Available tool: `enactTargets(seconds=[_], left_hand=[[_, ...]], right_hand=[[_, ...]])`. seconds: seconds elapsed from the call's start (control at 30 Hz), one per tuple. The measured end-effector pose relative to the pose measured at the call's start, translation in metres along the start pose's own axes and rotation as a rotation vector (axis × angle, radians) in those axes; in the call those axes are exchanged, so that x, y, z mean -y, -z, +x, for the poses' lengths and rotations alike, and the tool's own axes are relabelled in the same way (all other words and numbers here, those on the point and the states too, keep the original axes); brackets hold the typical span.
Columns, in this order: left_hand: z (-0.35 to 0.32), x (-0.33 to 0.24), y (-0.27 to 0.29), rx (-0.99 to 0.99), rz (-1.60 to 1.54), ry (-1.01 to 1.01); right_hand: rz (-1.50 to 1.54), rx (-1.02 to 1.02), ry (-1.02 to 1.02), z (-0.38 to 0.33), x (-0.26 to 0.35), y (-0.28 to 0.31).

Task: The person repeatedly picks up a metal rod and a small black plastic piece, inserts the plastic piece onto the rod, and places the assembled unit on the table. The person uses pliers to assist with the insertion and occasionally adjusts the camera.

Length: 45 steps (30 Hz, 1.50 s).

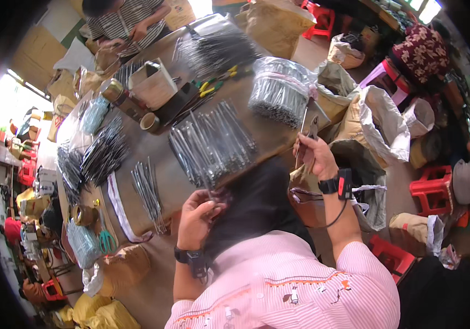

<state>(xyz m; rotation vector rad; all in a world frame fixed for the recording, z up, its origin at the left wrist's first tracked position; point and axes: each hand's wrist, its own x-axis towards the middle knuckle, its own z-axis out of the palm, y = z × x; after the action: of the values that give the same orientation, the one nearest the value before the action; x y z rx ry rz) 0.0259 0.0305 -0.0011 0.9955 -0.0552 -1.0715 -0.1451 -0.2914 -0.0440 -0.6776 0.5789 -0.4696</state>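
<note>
Strips [215,145] lie side by side on the table [146,147], mid-frame, long axes running steeply from upper left to lower right. Our left hand [201,213] is nearer, just below their lower ends — fingers curled, but whether its grip holds a strip we cannot tell. Our right hand [315,156], right of centre, grips a pliers-like tool [314,128] — strips to its left.

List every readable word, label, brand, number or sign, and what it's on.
None readable.
Brown sack, top edge: reddish marks, too blurred.
Sack, lower right: small red mark, too small.
Pink shirt: decorative figures, no letters I can make out.
</note>
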Motion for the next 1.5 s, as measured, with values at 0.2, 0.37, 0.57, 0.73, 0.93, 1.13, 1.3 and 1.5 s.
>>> enactTargets(seconds=[0.2, 0.37, 0.57, 0.73, 0.93, 1.13, 1.3, 1.5], left_hand=[[0.007, 0.011, -0.014, 0.124, 0.134, 0.098], [0.014, 0.021, -0.034, 0.14, 0.19, 0.033], [0.015, 0.023, -0.035, 0.133, 0.223, -0.1], [0.016, 0.024, -0.032, 0.122, 0.257, -0.127], [0.014, 0.017, -0.023, 0.064, 0.336, -0.106], [0.006, 0.02, -0.023, 0.116, 0.402, -0.004], [0.005, 0.018, -0.034, 0.265, 0.499, 0.067], [0.003, 0.013, -0.04, 0.314, 0.444, 0.148]], right_hand=[[-0.154, 0.062, 0.015, -0.043, -0.032, -0.062], [-0.297, 0.086, 0.157, -0.063, -0.05, -0.101], [-0.446, 0.105, 0.217, -0.067, -0.063, -0.103], [-0.576, 0.13, 0.243, -0.068, -0.078, -0.104], [-0.452, 0.088, 0.28, -0.064, -0.075, -0.119], [-0.311, -0.036, 0.344, -0.057, -0.058, -0.112], [-0.379, 0.085, 0.066, -0.061, -0.063, -0.1], [-0.283, 0.086, -0.107, -0.057, -0.061, -0.091]])
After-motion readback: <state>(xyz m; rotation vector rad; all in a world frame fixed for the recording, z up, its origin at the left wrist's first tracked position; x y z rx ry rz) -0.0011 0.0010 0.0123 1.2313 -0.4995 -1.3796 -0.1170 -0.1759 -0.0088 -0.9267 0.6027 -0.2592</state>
